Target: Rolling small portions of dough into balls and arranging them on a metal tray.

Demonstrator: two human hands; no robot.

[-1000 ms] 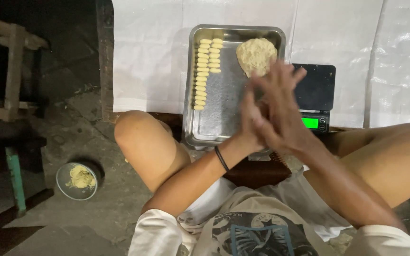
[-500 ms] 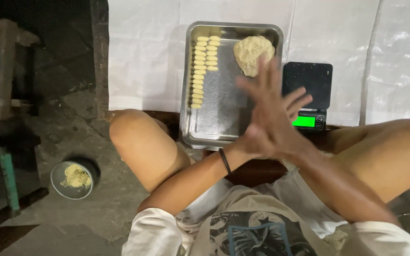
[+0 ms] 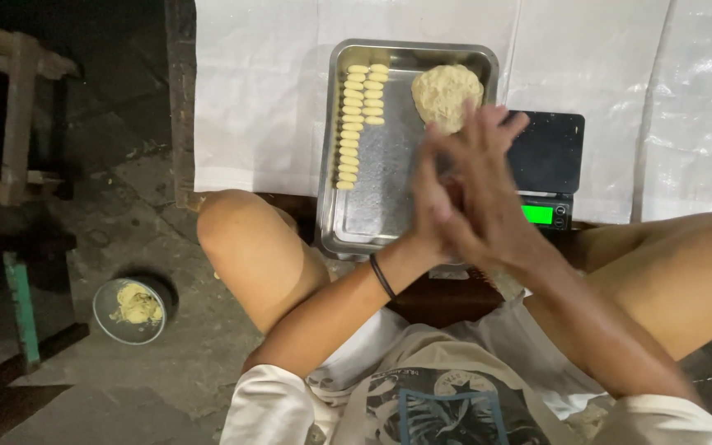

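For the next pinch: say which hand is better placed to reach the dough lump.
Likely right: the right hand has fingertips almost at the dough lump; the left hand sits lower, pressed against it.

Tray centre floor lies bare between dough pieces and dough lump; scale apparently abuts right.

Dim stone floor, wooden stool
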